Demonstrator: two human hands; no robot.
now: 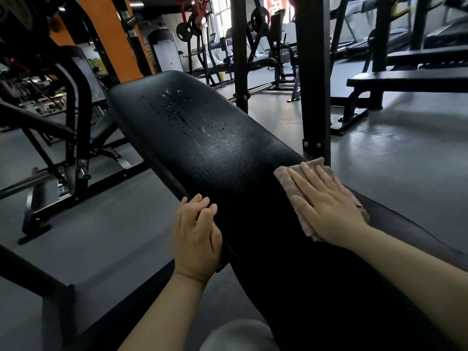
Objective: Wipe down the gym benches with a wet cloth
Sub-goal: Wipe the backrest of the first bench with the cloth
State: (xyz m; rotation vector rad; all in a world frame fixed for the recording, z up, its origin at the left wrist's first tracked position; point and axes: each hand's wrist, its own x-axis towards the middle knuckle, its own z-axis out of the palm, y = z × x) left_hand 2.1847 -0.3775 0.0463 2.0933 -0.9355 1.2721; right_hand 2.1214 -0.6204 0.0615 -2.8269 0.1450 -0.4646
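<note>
My right hand (326, 206) lies flat on the pink cloth (298, 188), fingers straight and spread, pressing it down onto the black bench pad (215, 153) near the pad's right edge. No clamping there: the palm and straight fingers just pin the cloth to the vinyl, and the cloth pokes out beyond my fingertips and along both sides of the hand. My left hand (196, 234) is on the opposite side, its grip curled over the pad's left edge, fingertips on top of the padding and the thumb side tucked down by the dark frame rail underneath.

This worktop is a long inclined pad running away from me up and to the left. Further up its surface sits a patch of water droplets (182, 112), beaded and streaky, well apart from the cloth. The stretch between the droplets and my hands shows a dull textured sheen.

A black upright post (314, 79) stands just beyond the cloth. To the right is a flat bench (405, 81) on the grey floor (405, 160); to the left an orange column (119, 39) and a dark rack frame (73, 117).
</note>
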